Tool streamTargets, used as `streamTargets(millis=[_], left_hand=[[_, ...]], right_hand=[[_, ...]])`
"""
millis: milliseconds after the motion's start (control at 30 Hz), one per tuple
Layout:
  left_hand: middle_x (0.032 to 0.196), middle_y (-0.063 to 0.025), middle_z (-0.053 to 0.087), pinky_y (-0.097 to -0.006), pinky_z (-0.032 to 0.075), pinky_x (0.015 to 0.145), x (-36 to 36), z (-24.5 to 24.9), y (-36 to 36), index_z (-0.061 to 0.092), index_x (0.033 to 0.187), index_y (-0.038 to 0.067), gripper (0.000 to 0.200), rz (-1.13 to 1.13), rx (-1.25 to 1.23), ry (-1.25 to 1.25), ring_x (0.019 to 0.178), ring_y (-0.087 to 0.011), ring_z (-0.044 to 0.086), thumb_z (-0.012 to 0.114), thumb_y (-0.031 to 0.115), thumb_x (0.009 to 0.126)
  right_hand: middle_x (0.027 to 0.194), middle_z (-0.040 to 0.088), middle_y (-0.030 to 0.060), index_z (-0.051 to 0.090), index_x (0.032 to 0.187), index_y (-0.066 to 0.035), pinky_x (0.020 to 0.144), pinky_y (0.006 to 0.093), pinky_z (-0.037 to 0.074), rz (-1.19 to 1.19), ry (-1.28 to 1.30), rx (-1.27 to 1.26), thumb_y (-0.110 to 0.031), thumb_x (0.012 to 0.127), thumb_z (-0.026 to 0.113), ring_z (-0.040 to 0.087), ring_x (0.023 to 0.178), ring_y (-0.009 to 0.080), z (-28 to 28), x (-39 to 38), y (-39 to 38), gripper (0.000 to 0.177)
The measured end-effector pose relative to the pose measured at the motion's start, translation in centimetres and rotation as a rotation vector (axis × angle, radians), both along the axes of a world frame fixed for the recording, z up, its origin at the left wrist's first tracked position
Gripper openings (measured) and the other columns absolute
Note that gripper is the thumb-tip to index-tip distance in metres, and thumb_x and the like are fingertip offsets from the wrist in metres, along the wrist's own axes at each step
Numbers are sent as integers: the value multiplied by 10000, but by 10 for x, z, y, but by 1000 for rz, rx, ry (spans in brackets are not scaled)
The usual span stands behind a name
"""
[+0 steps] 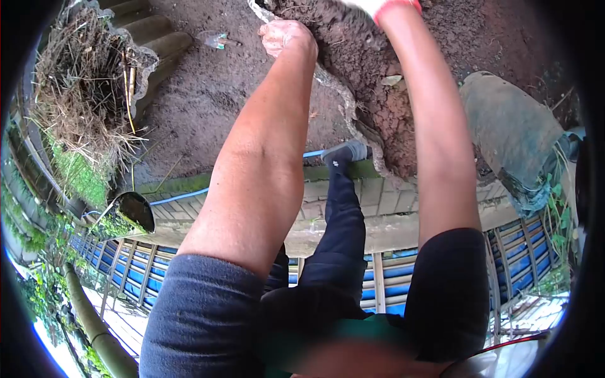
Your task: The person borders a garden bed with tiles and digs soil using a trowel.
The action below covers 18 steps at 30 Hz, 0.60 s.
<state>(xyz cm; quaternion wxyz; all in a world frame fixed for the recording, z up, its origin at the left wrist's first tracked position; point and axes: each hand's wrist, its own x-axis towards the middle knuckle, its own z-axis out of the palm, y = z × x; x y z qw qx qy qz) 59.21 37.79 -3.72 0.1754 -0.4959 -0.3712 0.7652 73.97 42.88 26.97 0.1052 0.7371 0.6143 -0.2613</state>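
Observation:
My bare left hand (287,36) is closed over the thin, wavy grey rim (337,85) that edges a bed of dark, clumpy soil (353,53). Only a little of my right hand (362,5) shows at the top edge, in a white glove with a red cuff, above the soil. Its fingers are out of the picture, so what it touches is hidden. A pale dry leaf (391,80) lies on the soil between my forearms.
A corrugated grey container (154,47) full of dry straw (79,82) stands at left. Near it a small trowel-like tool (217,40) lies on bare ground. A dirty greenish sack (513,126) is at right. My shoe (346,154) is by the low block wall (378,198).

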Motion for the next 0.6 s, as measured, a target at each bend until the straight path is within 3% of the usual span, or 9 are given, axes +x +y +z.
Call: streamTargets(millis=[67, 133, 167, 233, 333, 367, 400, 467, 600], left_hand=[[739, -54, 593, -320, 473, 601, 11, 0, -3, 546, 891, 77, 310, 59, 161, -74, 667, -233, 604, 442, 345, 1009], [717, -57, 608, -329, 484, 601, 23, 4, -8, 570, 874, 73, 337, 165, 374, -183, 671, -247, 618, 445, 355, 1007], [706, -58, 615, -334, 490, 601, 26, 6, -8, 582, 866, 70, 350, 223, 487, -228, 672, -254, 626, 446, 361, 1006], [684, -61, 631, -343, 501, 601, 16, 4, -12, 606, 849, 65, 378, 324, 715, -290, 675, -268, 640, 449, 372, 1003], [790, -67, 618, -368, 473, 676, -12, -62, -31, 598, 931, 63, 341, 57, 457, -147, 771, -277, 610, 466, 372, 987], [849, -53, 588, -370, 439, 757, -10, -66, -35, 592, 933, 77, 323, 120, 681, -258, 865, -257, 575, 453, 364, 988], [850, -51, 590, -368, 442, 756, -2, -50, -29, 592, 934, 79, 320, 214, 760, -337, 864, -255, 577, 453, 363, 987], [852, -47, 594, -366, 446, 752, 10, -3, -18, 594, 937, 83, 314, 402, 890, -492, 863, -251, 581, 455, 361, 986], [856, -40, 602, -360, 455, 746, 9, 41, -7, 596, 943, 91, 302, 599, 1016, -695, 859, -242, 590, 458, 357, 984]], right_hand=[[1233, 630, 190, 668, 1171, -104, 953, 478, 495, -8, 38, -148, -444, 830, 681, 582, 1192, 328, -24, 16, -54, 482], [1437, 494, 208, 611, 1271, -117, 997, 489, 504, 62, -82, -43, -493, 826, 681, 538, 1261, 396, -18, 24, -123, 586], [1363, 529, 211, 648, 1201, -91, 965, 469, 515, -6, -46, -15, -398, 827, 640, 606, 1143, 362, -28, 30, -162, 484], [1372, 519, 203, 672, 1184, -108, 1033, 498, 459, -104, -16, -423, -456, 738, 733, 584, 1169, 386, 9, 23, -172, 569], [1284, 589, 187, 700, 1138, -101, 1027, 491, 447, -139, 100, 195, -439, 816, 699, 583, 1175, 329, -2, -7, -158, 467], [1252, 616, 180, 689, 1161, -82, 996, 456, 481, -87, 90, 346, -356, 850, 698, 605, 1151, 323, -7, -19, -134, 415], [1220, 643, 173, 677, 1184, -63, 965, 422, 516, -39, 81, 496, -273, 884, 697, 627, 1126, 317, -14, -30, -103, 367], [1325, 599, 179, 711, 1076, -81, 1134, 577, 306, -34, -5, 670, -301, 780, 670, 478, 1312, 383, -53, -53, -45, 371], [1292, 609, 181, 681, 916, -82, 1124, 550, 321, 125, 47, 801, -189, 795, 625, 478, 1297, 388, -80, -29, -49, 171]])
